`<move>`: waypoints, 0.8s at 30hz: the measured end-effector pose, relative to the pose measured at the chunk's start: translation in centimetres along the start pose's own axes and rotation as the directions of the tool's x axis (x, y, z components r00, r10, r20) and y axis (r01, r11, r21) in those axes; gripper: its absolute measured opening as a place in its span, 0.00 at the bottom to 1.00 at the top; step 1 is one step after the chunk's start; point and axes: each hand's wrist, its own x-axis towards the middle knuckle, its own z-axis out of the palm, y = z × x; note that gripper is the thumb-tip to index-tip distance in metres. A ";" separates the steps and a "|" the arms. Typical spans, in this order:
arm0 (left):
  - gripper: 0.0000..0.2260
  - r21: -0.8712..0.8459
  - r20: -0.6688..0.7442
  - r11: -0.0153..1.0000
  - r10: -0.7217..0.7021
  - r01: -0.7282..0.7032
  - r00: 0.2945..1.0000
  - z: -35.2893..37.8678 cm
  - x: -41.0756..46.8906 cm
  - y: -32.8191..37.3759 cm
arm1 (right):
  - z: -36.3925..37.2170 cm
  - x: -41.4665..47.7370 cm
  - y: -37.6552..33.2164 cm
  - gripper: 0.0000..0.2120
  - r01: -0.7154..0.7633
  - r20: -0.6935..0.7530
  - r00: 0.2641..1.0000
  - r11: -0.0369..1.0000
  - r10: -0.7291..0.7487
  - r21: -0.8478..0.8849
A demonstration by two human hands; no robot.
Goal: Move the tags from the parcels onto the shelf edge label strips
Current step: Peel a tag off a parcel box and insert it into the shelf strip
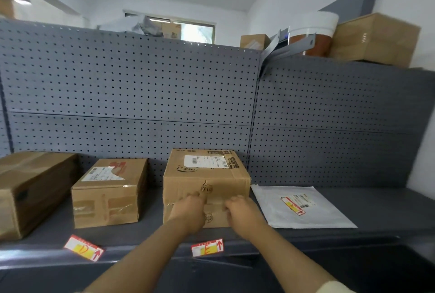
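A cardboard parcel (207, 175) stands mid-shelf with a white shipping label on top. Both hands rest against its front face: my left hand (189, 214) with a finger pointing up at the tape seam, my right hand (242, 214) curled beside it. Neither visibly holds anything. A red-and-white tag marked E (207, 247) sits on the shelf edge strip (306, 243) right below the parcel. Another tag marked D (84, 247) is stuck at the strip's left. A white mailer (301, 208) lies to the right, still carrying a red-and-yellow tag (293, 205).
Two more cardboard boxes (109, 192) (30, 189) stand on the shelf to the left. A grey pegboard back panel (141, 95) rises behind. Boxes and a white tub (313, 31) are stacked on top of the unit at upper right.
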 end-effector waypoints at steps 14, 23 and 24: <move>0.16 0.051 -0.077 0.986 0.160 -0.157 0.984 -4.6 3.3 3.8 | -6.2 0.5 1.5 0.11 -0.130 -0.129 0.983 0.991 0.133 0.033; 0.16 0.025 -0.068 0.963 0.270 -0.269 0.960 -3.3 4.2 7.4 | -7.1 -1.7 4.2 0.11 -0.175 -0.155 0.974 0.984 0.167 -0.034; 0.15 0.031 -0.066 0.959 0.285 -0.283 0.956 -3.1 4.2 8.0 | -7.1 -2.2 4.9 0.12 -0.188 -0.156 0.971 0.982 0.182 -0.028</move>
